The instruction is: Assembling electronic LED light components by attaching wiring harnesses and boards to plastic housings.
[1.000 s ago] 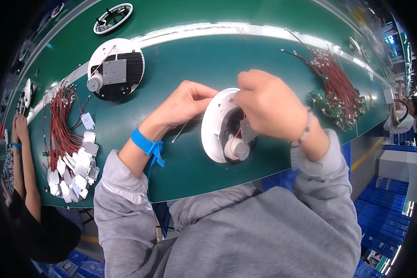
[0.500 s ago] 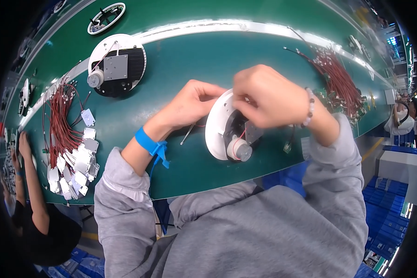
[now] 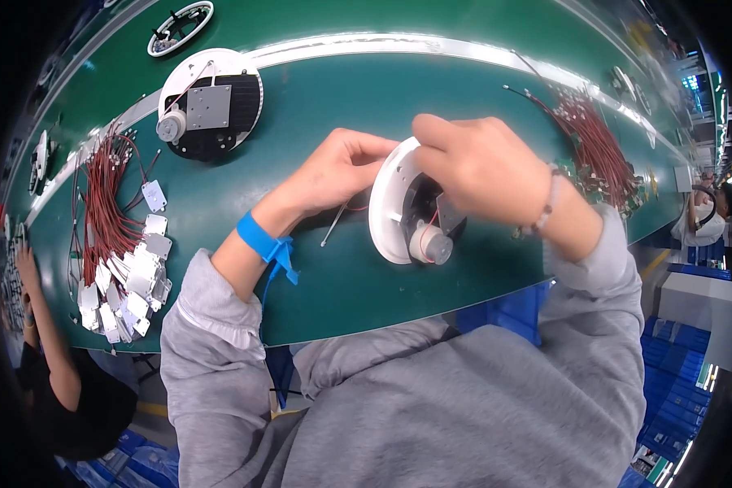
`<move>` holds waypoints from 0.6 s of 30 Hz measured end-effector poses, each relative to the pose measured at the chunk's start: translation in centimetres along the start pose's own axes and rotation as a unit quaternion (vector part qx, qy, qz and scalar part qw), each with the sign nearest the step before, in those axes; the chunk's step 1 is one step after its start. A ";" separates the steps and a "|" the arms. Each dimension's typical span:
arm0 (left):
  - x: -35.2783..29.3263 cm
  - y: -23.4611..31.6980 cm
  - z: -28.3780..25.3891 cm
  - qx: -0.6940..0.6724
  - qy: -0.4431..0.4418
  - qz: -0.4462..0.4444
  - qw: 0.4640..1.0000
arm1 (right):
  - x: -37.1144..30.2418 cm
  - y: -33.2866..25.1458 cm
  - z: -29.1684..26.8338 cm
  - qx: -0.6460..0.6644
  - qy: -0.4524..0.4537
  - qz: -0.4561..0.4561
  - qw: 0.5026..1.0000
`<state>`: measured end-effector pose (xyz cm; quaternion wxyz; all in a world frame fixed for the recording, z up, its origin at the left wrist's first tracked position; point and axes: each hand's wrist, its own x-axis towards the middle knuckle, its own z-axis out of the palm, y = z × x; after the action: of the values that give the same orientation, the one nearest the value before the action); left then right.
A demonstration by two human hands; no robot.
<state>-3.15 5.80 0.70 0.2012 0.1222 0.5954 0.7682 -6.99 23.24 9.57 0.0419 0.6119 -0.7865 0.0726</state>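
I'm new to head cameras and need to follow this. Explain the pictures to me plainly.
There is no robot here: you see a person at work bare-handed, from a fisheye camera worn on the head, looking down; its lens bends straight edges. The left hand and right hand are both at a tilted white round unit with a small motor-like cylinder; their fingertips are partly hidden. A similar unit lies on the green table, up and to the left. At the left lies a red wire bundle with pale plates; at the right, another bundle with green boards.
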 end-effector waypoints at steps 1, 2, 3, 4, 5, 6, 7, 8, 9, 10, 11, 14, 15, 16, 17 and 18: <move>0.0 -0.1 -0.1 -0.001 -0.005 -0.011 1.000 | -0.1 0.5 0.1 0.005 0.022 -0.061 0.998; 0.0 -0.2 -0.1 -0.003 -0.010 -0.022 1.000 | -0.2 1.0 0.2 0.005 0.022 -0.063 0.998; 0.0 -0.4 0.0 -0.003 -0.008 -0.021 1.000 | -0.4 1.5 0.2 0.024 0.025 -0.078 0.996; 0.1 -0.6 0.2 -0.001 -0.006 0.003 1.000 | -0.7 1.9 0.3 0.043 0.028 -0.093 0.994; 0.1 -0.7 0.3 0.001 -0.005 0.026 1.000 | -0.9 2.0 0.6 0.074 0.047 -0.077 0.993; 0.2 -0.7 0.3 0.000 -0.003 0.028 1.000 | -1.1 2.2 0.9 0.074 0.046 -0.079 0.993; 0.2 -0.6 0.3 0.006 -0.004 0.019 1.000 | -1.4 2.3 1.1 0.110 0.060 -0.048 0.991; 0.3 -0.6 0.4 0.013 -0.006 0.011 1.000 | -1.5 2.4 1.2 0.146 0.075 -0.016 0.986; 0.3 -0.6 0.3 0.012 -0.005 0.010 1.000 | -1.5 2.2 1.1 0.148 0.075 -0.015 0.986; 0.3 -0.6 0.3 0.018 -0.009 0.002 1.000 | -1.3 1.8 0.9 0.138 0.071 -0.013 0.988; 0.3 -0.6 0.2 0.024 -0.012 -0.007 1.000 | -1.1 1.5 0.7 0.128 0.068 -0.010 0.989; 0.0 -0.3 0.1 0.040 0.011 -0.039 0.998 | -0.4 0.8 0.5 0.037 0.008 -0.028 0.999; -0.1 -0.1 0.4 0.019 -0.003 0.017 1.000 | -0.2 0.8 0.5 0.032 0.001 -0.034 0.999; 0.0 -0.1 0.5 0.019 -0.005 0.018 1.000 | -0.4 0.9 0.6 0.030 0.000 -0.032 0.999; 0.0 -0.2 0.6 0.017 0.000 0.015 1.000 | -0.5 1.2 1.1 0.080 0.034 -0.028 0.996; 0.1 -0.2 0.5 0.016 0.007 0.014 1.000 | -0.5 1.5 1.4 0.130 0.069 -0.027 0.989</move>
<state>-2.93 6.35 0.61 0.1845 0.1286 0.6075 0.7618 -8.26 23.89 8.02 0.0181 0.6265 -0.7489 0.2153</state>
